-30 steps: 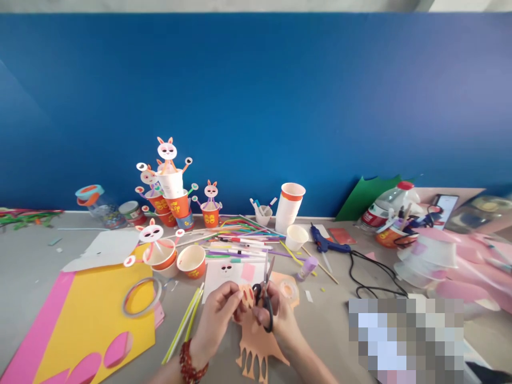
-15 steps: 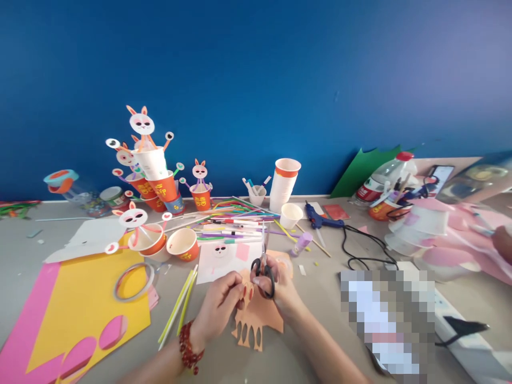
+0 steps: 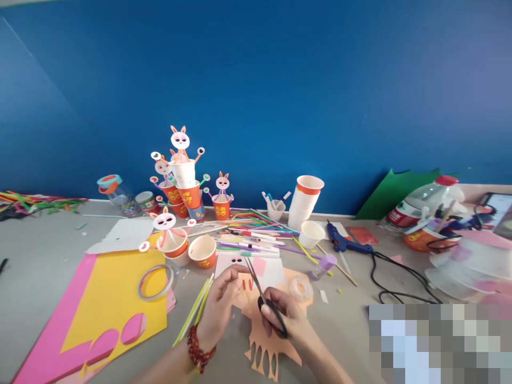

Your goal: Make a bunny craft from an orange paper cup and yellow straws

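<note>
Your left hand [image 3: 222, 298] pinches a small orange paper piece [image 3: 248, 284] with red ovals on it, holding it up at the near middle of the bench [image 3: 328, 341]. Your right hand [image 3: 286, 314] grips the black-handled scissors [image 3: 262, 300], fingers curled around the loops; the blades point far and left, slightly parted, just beside the paper piece. You can't tell from here whether they touch it. Below your hands lies an orange sheet [image 3: 260, 325] with narrow slots cut along its near edge. Just far of them, a white sheet [image 3: 276, 274] carries a pink square [image 3: 259, 266]. To the right are a clear tape roll [image 3: 301, 288] and a purple glue stick [image 3: 324, 266].
</note>
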The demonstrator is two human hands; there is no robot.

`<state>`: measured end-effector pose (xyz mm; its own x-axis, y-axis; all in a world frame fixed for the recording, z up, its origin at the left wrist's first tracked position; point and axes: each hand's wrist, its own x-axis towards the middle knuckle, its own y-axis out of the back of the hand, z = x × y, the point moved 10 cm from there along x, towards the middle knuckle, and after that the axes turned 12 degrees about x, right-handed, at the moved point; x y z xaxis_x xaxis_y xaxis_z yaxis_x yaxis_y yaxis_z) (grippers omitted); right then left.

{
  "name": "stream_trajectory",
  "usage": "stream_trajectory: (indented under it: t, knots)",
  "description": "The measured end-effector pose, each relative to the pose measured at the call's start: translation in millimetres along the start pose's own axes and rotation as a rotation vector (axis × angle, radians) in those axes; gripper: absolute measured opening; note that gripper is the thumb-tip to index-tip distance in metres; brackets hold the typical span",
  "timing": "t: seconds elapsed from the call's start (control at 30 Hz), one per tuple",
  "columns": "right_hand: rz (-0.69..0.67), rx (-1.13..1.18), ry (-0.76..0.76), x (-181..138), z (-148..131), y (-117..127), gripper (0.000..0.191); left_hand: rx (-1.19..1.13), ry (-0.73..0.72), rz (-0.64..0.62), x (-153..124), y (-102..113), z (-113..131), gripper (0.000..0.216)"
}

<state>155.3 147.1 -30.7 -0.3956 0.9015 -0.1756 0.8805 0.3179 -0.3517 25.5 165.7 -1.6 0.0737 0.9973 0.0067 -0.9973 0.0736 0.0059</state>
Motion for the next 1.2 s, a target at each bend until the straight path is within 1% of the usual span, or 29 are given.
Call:
stream_trajectory:
  t: [0.1, 0.27, 0.4, 0.6, 0.8, 1.2]
  knots:
    - [-0.025, 0.017, -0.024, -2, 1, -8, 0.060, -0.041, 0.002, -0.001, 2, 0, 5, 0.022]
    - [-0.016, 0.011, -0.031, -5, -1, -8, 0.060, -0.011, -0.014, 0.012, 4, 1, 10, 0.025]
    - [-0.032, 0.033, -0.052, -5, 0, -8, 0.061, 0.001, -0.024, -0.001, 3, 1, 9, 0.025]
    - [-0.029, 0.057, -0.053, -5, 1, -7, 0.061, 0.013, -0.003, -0.006, 1, 2, 3, 0.023]
    - [-0.039, 0.057, -0.050, -4, 2, -7, 0.059, 0.051, 0.069, 0.004, 0, 3, -11, 0.028]
    - [-0.033, 0.060, -0.062, -4, 5, -5, 0.060, 0.013, 0.061, 0.004, 0, 2, -11, 0.024]
